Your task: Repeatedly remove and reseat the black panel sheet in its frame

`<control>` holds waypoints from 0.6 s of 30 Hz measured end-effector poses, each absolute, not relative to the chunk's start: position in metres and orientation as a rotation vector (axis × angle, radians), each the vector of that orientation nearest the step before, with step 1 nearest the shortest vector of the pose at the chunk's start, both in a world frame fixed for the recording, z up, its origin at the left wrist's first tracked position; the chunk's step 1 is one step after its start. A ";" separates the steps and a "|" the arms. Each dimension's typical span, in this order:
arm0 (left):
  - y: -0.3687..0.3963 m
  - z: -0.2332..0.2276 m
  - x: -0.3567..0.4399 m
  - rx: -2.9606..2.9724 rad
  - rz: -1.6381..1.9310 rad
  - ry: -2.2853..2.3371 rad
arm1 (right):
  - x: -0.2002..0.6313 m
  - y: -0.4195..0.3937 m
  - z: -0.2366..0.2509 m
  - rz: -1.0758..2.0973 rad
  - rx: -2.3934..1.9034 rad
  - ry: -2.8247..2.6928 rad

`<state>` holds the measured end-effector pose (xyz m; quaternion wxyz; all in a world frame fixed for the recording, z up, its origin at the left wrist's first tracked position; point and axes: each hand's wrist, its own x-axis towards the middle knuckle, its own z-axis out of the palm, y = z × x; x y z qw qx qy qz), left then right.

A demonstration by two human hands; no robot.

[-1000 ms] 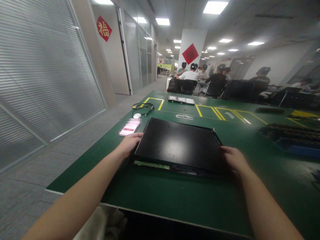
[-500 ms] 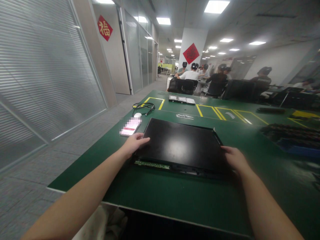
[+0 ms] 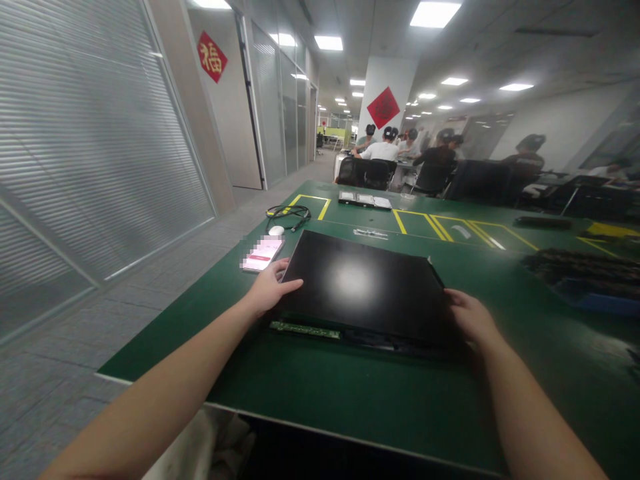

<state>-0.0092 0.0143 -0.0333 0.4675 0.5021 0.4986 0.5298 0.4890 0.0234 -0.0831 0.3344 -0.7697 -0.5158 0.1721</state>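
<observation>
Now: black panel (image 3: 363, 283) gripped at both side edges.
Left hand (image 3: 270, 288) is clasped on the left edge, right hand (image 3: 467, 317) on the right; panel is tilted above the green bench (image 3: 350, 393), phone (image 3: 263, 254) just beyond the left hand.

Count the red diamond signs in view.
2. One sign hangs on the wall at upper left, beside the glass doors; the other sign is on the white pillar behind the seated people. Others may be hidden.

Black display panel (image 3: 363, 287), far edge tilted up
</observation>
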 end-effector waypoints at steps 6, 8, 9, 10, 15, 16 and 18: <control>0.014 -0.033 -0.008 1.324 1.385 1.085 | 0.475 0.015 -0.065 0.463 -2.012 -1.211; 0.014 -0.032 -0.008 1.325 1.395 1.069 | 0.470 0.012 -0.060 0.514 -2.001 -1.108; 0.013 -0.031 -0.007 1.318 1.393 1.067 | 0.469 0.010 -0.059 0.547 -1.975 -1.064; 0.013 -0.030 -0.007 1.304 1.389 1.069 | 0.468 0.009 -0.057 0.579 -1.941 -1.027; 0.013 -0.023 -0.009 1.175 1.407 1.108 | 0.467 0.006 -0.051 0.659 -1.732 -0.883; 0.013 -0.022 -0.010 1.152 1.408 1.115 | 0.466 0.005 -0.049 0.694 -1.668 -0.839; 0.012 -0.018 -0.010 1.120 1.397 1.125 | 0.464 0.002 -0.042 0.791 -1.521 -0.753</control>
